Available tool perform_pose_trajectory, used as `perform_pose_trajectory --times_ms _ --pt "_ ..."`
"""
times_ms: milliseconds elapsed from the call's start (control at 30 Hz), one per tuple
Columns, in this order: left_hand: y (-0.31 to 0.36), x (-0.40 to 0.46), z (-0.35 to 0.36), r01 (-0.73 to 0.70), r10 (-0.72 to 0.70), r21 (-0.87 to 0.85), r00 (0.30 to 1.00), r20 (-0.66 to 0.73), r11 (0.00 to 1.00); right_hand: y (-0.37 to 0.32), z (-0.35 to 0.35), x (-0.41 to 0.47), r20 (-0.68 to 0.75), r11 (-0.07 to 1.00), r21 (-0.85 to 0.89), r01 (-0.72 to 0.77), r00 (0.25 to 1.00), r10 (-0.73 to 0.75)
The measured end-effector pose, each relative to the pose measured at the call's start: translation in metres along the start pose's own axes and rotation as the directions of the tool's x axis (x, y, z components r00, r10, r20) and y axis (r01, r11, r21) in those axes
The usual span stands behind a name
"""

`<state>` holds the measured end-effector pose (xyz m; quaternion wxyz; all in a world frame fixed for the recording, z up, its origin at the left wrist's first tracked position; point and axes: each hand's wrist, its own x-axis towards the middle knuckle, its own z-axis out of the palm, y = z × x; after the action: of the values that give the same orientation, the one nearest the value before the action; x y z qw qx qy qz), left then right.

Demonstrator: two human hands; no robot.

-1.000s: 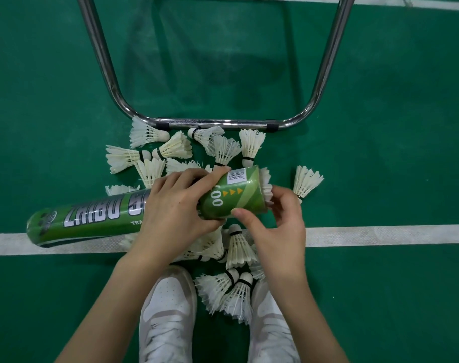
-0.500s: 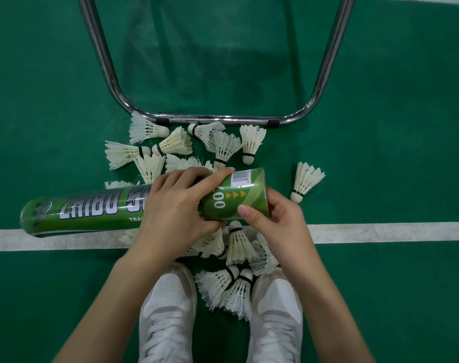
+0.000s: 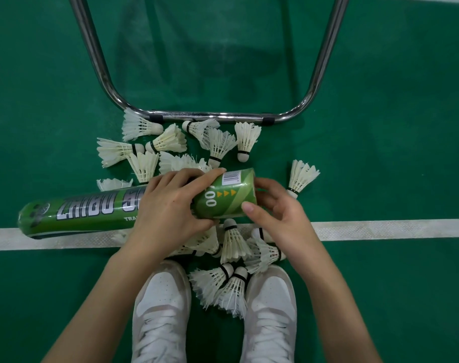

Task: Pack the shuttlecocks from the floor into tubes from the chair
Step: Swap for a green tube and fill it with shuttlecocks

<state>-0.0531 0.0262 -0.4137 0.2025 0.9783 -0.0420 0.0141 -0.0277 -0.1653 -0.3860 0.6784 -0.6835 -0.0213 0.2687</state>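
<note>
The green tube (image 3: pixel 97 213) lies level, its long axis left-right. The left hand (image 3: pixel 168 205) grasps its middle; the right hand (image 3: pixel 278 213) cups its right end, fingers curled around the rim. Shuttlecocks (image 3: pixel 233 244) lie beneath on the floor (image 3: pixel 380 153).

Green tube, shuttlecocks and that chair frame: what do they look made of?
Green tube: probably cardboard under a glossy printed wrap; it shines, with a barcode label near the end the left hand grips. Shuttlecocks: white skirts, feather-like with separate ribbed vanes, rounded pale bases, possibly cork or foam. Chair frame: polished metal tubing, chrome-like, mirror reflections, dark clips.
</note>
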Motion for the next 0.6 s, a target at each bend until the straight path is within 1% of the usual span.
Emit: perform_pose_trajectory --times_ms 67,133,233,367,433,500,533,600 --pt "-0.002 0.0 0.0 0.02 -0.019 -0.015 1.0 0.018 1.0 0.002 -0.008 0.0 -0.075 0.997 0.081 0.018 0.997 -0.012" --pt "-0.002 0.0 0.001 0.025 -0.024 -0.019 1.0 0.016 1.0 0.006 -0.019 0.002 -0.172 0.995 0.091 0.044 0.985 -0.027" --pt "-0.002 0.0 0.003 0.009 -0.009 -0.014 1.0 0.001 1.0 0.021 -0.037 0.015 -0.325 0.998 -0.004 0.056 0.944 -0.055" --pt "-0.003 0.001 0.003 0.017 -0.017 -0.026 1.0 0.005 1.0 0.039 -0.061 0.041 -0.534 0.985 -0.168 0.026 0.838 -0.113" --pt "-0.004 0.001 0.002 0.024 -0.023 -0.023 1.0 0.019 0.999 0.044 -0.073 0.053 -0.567 0.95 -0.312 -0.022 0.807 -0.167" --pt "-0.005 0.001 0.002 0.029 -0.028 -0.022 0.999 0.029 0.999 0.047 -0.083 0.064 -0.547 0.889 -0.452 -0.078 0.811 -0.208" --pt "-0.006 0.001 0.002 0.027 -0.027 -0.023 0.999 0.026 0.999 0.048 -0.087 0.067 -0.541 0.864 -0.492 -0.107 0.815 -0.208" --pt "-0.006 0.001 0.003 0.02 -0.02 -0.024 1.0 0.015 1.0 0.052 -0.093 0.073 -0.545 0.838 -0.52 -0.167 0.82 -0.174"
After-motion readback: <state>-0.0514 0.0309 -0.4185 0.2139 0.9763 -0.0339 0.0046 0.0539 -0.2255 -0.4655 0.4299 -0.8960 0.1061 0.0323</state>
